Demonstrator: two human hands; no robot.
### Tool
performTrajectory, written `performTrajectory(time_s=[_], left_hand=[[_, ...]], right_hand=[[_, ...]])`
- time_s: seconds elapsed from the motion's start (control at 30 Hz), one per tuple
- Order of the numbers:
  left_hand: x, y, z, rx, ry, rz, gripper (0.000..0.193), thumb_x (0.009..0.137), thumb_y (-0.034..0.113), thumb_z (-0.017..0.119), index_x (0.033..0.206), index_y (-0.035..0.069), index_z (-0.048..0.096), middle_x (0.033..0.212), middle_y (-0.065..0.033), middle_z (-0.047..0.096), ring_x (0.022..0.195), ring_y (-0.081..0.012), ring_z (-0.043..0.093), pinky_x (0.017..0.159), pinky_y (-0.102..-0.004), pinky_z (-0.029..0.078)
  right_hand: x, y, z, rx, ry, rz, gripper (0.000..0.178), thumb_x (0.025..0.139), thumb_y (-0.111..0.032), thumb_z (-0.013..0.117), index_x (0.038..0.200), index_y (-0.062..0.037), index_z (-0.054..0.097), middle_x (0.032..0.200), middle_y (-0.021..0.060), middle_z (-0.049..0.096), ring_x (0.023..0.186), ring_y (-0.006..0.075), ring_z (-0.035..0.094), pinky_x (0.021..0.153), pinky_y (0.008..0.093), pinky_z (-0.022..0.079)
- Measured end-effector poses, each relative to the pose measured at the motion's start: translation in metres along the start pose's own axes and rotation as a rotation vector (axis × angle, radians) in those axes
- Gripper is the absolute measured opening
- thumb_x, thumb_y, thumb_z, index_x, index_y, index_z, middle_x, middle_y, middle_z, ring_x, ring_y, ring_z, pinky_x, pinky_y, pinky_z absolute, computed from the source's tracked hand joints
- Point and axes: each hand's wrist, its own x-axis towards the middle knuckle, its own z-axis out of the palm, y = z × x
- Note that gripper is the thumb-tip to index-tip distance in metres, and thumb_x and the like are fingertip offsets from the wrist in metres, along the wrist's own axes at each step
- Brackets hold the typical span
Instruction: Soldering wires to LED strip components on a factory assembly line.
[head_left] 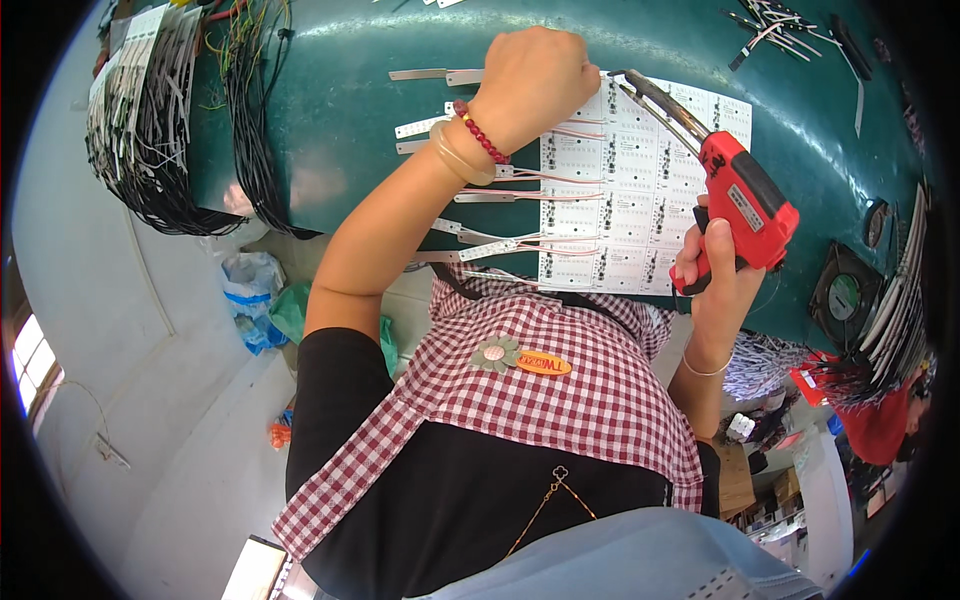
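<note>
Pale blue fabric (620, 560) is nearest us, well below the fingers of both hands, with our red-and-white checked apron (570, 420) between. Our right hand (722, 265) has its fingers wrapped around the handle of a red-and-black soldering gun (745, 195), whose metal tip reaches up and leftward to just beside our left fingers. Our left hand (540, 75) shows its back, fingers curled and their tips hidden, so we cannot tell whether they pinch anything. Between our two sets of fingers, flat on the green worktop (335, 110), lies a white circuit-board panel (630, 200). Narrow metallic and white strips (425, 128) sit left of and below our left fingers, with thin wires running from several toward the panel. Farther left of those fingers, black cables (255, 130) and a bundle of pale strips (140, 130) hang over the worktop's edge. Right of our right fingers is a black fan (845, 295).
</note>
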Motion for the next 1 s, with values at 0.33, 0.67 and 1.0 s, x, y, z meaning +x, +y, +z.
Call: performTrajectory(time_s=[0.33, 0.67, 1.0], left_hand=[[0.000, 0.002, 0.002, -0.006, -0.033, 0.024, 0.017, 0.073, 0.018, 0.057, 0.066, 0.002, 0.063, 0.060, -0.0152, 0.059, 0.057, -0.0334, 0.057, 0.054, -0.0393, 0.047], [0.003, 0.001, 0.003, -0.013, -0.038, 0.039, 0.018, 0.072, 0.017, 0.057, 0.064, 0.003, 0.061, 0.059, -0.0153, 0.058, 0.056, -0.0334, 0.057, 0.054, -0.0401, 0.046], [0.007, 0.001, 0.001, -0.013, -0.107, 0.017, 0.017, 0.072, 0.018, 0.057, 0.067, 0.003, 0.062, 0.059, -0.0152, 0.058, 0.056, -0.0328, 0.056, 0.054, -0.0382, 0.046]], right_hand=[[-0.002, 0.008, -0.006, -0.021, -0.015, 0.031, 0.017, 0.089, -0.015, 0.053, 0.088, 0.0024, 0.052, 0.057, 0.0017, 0.050, 0.043, 0.0069, 0.044, 0.041, 0.0210, 0.035], [-0.008, 0.002, 0.002, 0.136, 0.064, 0.032, 0.020, 0.089, -0.013, 0.053, 0.099, 0.0044, 0.052, 0.057, 0.0028, 0.049, 0.042, 0.0072, 0.042, 0.040, 0.0214, 0.035], [0.000, 0.013, -0.004, 0.061, 0.013, 0.031, 0.023, 0.090, -0.019, 0.052, 0.100, 0.0027, 0.053, 0.059, 0.0045, 0.050, 0.041, 0.0080, 0.041, 0.041, 0.0231, 0.037]])
